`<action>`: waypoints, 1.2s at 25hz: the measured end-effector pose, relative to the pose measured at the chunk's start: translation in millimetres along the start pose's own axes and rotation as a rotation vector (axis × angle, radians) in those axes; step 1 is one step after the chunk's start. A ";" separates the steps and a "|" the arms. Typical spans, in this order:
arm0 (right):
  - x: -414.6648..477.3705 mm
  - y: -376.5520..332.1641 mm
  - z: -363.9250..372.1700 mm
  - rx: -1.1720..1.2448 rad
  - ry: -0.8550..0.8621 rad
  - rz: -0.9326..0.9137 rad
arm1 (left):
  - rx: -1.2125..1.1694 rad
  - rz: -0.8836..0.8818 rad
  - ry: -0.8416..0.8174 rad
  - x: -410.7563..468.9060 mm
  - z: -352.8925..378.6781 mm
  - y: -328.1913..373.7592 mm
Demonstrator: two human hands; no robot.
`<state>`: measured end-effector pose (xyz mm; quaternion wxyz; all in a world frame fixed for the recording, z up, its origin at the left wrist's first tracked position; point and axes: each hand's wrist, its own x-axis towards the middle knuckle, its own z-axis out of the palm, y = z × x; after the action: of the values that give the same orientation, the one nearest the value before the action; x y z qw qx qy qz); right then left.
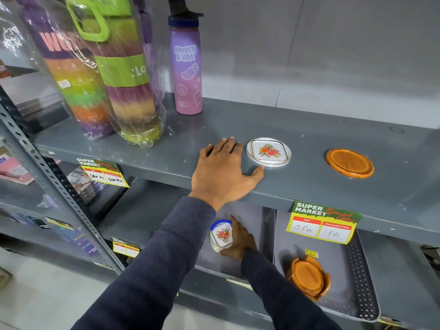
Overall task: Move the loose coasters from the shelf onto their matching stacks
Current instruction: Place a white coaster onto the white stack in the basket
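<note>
Your left hand [222, 172] lies flat on the upper shelf [309, 129] near its front edge, fingers spread, pinching nothing. The thumb tip touches the front rim of the loose white floral coaster [268, 152], which lies flat just to the right of that hand. Further right on the same shelf, well apart from it, the loose orange coaster [349, 163] lies flat.

On the lower shelf, your right hand [239, 241] wraps the white floral stack [221, 235], fingers closed around its right side; the stack is tilted toward you. It is over a grey tray [252, 215]. The orange stack [308, 277] rests in its holder on the neighbouring tray [362, 282], to the right.

At the upper shelf's back left stands a purple bottle [187, 67]; wrapped bottles [107, 75] fill the left end. A price tag [323, 222] hangs off the front edge.
</note>
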<state>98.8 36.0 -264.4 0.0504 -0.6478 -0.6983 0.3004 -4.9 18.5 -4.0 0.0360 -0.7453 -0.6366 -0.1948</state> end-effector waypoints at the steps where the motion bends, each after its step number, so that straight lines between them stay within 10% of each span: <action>1: -0.2 0.3 -1.2 -0.007 -0.002 -0.005 | -0.001 0.001 -0.002 0.1 -0.3 0.1; 20: -219.6 -75.7 -181.0 0.473 0.738 -0.814 | -0.002 -0.001 -0.041 -1.0 -3.2 1.2; 26: -179.8 -26.7 -271.8 0.177 1.071 -0.375 | -0.006 -0.003 -0.037 -1.1 -1.2 0.2; 30: -146.9 13.3 -288.4 0.082 0.903 0.138 | -0.012 0.001 -0.038 -1.4 -1.8 -0.8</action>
<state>265.9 0.6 10.9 0.3554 -0.7564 -0.5489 0.0181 -6.3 16.8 -3.0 0.0192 -0.7494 -0.6357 -0.1844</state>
